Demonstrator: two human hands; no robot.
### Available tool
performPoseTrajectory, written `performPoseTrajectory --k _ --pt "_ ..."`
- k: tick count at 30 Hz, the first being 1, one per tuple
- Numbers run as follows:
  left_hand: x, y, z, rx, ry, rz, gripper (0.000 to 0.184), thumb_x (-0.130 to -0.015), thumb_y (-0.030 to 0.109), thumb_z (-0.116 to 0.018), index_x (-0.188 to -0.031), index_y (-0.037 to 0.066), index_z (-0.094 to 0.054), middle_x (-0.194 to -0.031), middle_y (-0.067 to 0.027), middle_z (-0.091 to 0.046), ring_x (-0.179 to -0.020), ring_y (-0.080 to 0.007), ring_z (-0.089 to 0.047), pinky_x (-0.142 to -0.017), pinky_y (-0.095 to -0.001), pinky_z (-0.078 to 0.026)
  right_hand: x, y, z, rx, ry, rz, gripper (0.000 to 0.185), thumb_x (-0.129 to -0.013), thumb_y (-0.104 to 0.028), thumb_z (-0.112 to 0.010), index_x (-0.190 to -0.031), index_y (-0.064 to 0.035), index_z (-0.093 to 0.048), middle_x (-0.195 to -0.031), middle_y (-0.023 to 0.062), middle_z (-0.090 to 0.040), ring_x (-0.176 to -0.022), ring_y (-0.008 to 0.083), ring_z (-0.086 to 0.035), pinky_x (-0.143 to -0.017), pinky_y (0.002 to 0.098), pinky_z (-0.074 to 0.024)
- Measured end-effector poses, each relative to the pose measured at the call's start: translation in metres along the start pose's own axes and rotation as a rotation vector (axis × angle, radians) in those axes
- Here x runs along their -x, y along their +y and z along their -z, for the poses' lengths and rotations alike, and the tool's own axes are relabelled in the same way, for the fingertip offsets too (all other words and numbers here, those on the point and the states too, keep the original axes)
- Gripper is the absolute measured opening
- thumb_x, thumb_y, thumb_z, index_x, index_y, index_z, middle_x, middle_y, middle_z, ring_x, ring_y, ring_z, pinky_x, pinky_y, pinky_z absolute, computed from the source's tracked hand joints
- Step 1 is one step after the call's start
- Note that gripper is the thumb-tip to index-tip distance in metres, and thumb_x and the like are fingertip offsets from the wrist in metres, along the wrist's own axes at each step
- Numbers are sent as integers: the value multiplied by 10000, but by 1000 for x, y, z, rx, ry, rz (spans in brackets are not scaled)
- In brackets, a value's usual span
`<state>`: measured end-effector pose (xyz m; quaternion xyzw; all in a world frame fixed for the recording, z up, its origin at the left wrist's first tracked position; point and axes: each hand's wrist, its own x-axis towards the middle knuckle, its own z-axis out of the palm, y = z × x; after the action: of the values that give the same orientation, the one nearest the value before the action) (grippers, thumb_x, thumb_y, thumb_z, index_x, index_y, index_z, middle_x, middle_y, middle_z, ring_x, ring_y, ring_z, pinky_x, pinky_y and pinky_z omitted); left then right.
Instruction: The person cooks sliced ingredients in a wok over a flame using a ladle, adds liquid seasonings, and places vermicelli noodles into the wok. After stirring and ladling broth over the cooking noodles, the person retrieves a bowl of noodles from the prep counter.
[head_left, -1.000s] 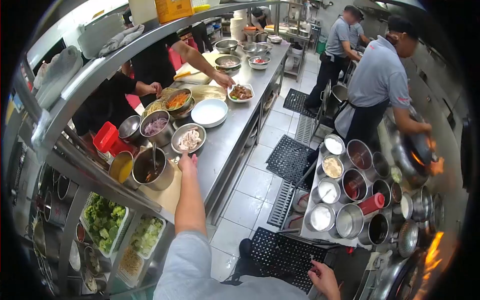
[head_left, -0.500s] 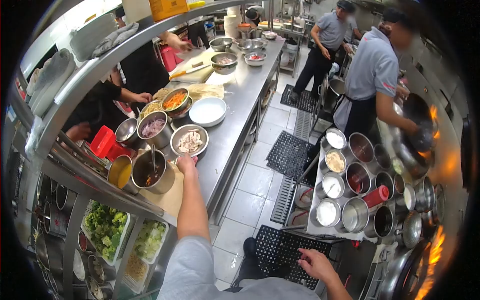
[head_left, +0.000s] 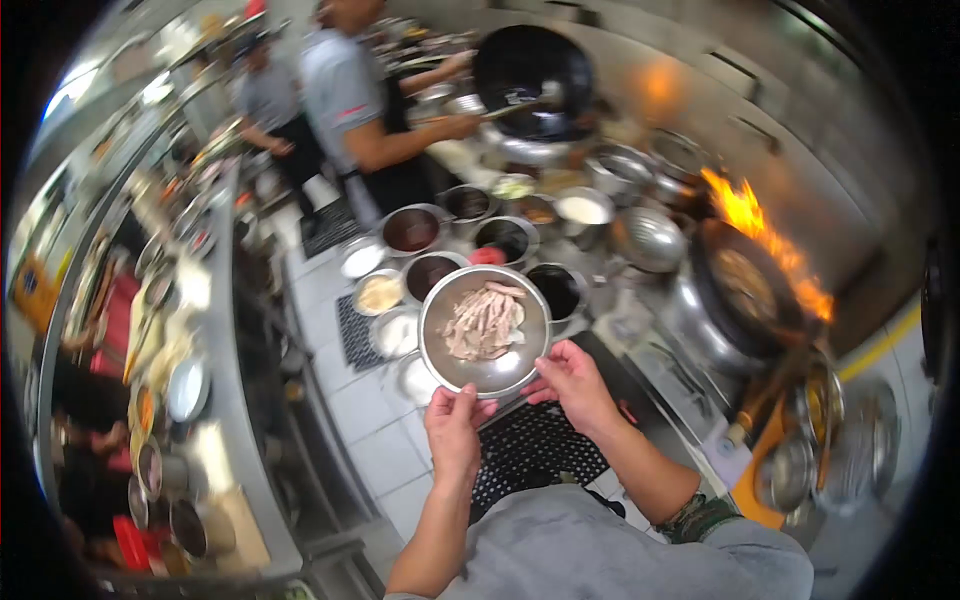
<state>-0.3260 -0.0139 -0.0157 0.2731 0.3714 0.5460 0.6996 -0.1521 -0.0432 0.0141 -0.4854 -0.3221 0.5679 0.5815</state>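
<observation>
A metal bowl point(head_left: 507, 377) of pale strips point(head_left: 482, 322) sits between the person's 2 hands: the left grip point(head_left: 457, 428) grasps its near rim, the right grip point(head_left: 575, 385) its near right edge. Beyond are pots point(head_left: 553, 270) of dark liquid; left, tubs of white stuff point(head_left: 398, 333) and tan stuff point(head_left: 380, 293); right, a wok point(head_left: 690, 315) holds food point(head_left: 745, 283).

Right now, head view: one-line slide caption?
Left hand and right hand hold a metal bowl of pale food strips; flames rise beside a dark pan.
</observation>
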Motion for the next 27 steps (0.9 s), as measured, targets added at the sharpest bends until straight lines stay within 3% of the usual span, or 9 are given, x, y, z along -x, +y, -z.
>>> performPoseTrajectory --k 4,6,9,12,16,17,19,26,27 --pt "3 -37 -95 -95 -398 182 163 -920 120 -597 -1018 -3 -552 -939 -95 -632 -839 -169 -648 -765 -291 -541 29 -37 103 -263 257 252 88 -911 -105 -576 -895 -84 -492 -809 48 -614 -666 160 -645 -578 294 -576" --pt "16 -53 -125 -195 -514 154 233 -914 114 -605 -1093 -20 -539 -990 -104 -626 -878 -177 -644 -777 -285 -530 52 -63 161 -229 388 430 77 -912 -93 -566 -882 -84 -497 -816 46 -613 -673 152 -645 -563 280 -572" --pt "26 -73 -123 -410 -663 124 432 -879 77 -638 -1258 -50 -473 -1088 -121 -608 -923 -185 -635 -781 -264 -507 85 -120 252 136 801 542 92 -910 -75 -551 -837 -60 -497 -757 51 -611 -610 157 -640 -544 272 -552" --pt "22 -93 -87 -617 -458 295 402 -846 57 -651 -1208 -36 -503 -1050 -121 -624 -831 -146 -615 -732 -242 -497 94 -161 346 835 1133 506 163 -874 -105 -598 -799 -18 -481 -668 102 -589 -538 180 -634 -501 315 -509" --pt "19 -109 -42 -723 -368 243 323 -871 65 -615 -1163 -35 -521 -961 -99 -617 -799 -137 -607 -694 -242 -499 70 -180 467 1154 1341 448 199 -835 -128 -621 -784 -22 -461 -707 197 -588 -711 388 -616 -642 424 -480" --pt "20 -110 -33 -728 -365 250 323 -871 65 -615 -1163 -35 -521 -961 -99 -617 -799 -137 -607 -694 -242 -499 63 -181 489 1153 1338 438 199 -835 -128 -621 -784 -22 -461 -707 197 -588 -711 388 -616 -642 424 -480" --pt "23 -108 -11 -711 -210 297 297 -881 124 -604 -1136 -7 -524 -987 -69 -579 -840 -175 -623 -712 -282 -519 51 -175 521 1288 1375 417 215 -863 -127 -589 -749 -45 -426 -615 125 -561 -537 236 -647 -548 363 -488" --pt "39 -101 77 -756 66 371 245 -898 144 -588 -1109 28 -544 -941 -70 -588 -820 -195 -636 -685 -293 -529 33 -176 543 735 1412 329 180 -876 -92 -576 -780 -41 -432 -703 125 -588 -572 208 -658 -502 328 -513" --pt "41 -99 84 -783 125 375 227 -903 147 -585 -1094 31 -548 -918 -67 -591 -803 -189 -634 -664 -290 -524 29 -174 553 1022 1417 353 143 -878 -97 -568 -826 -25 -456 -755 167 -596 -670 301 -664 -586 387 -517"
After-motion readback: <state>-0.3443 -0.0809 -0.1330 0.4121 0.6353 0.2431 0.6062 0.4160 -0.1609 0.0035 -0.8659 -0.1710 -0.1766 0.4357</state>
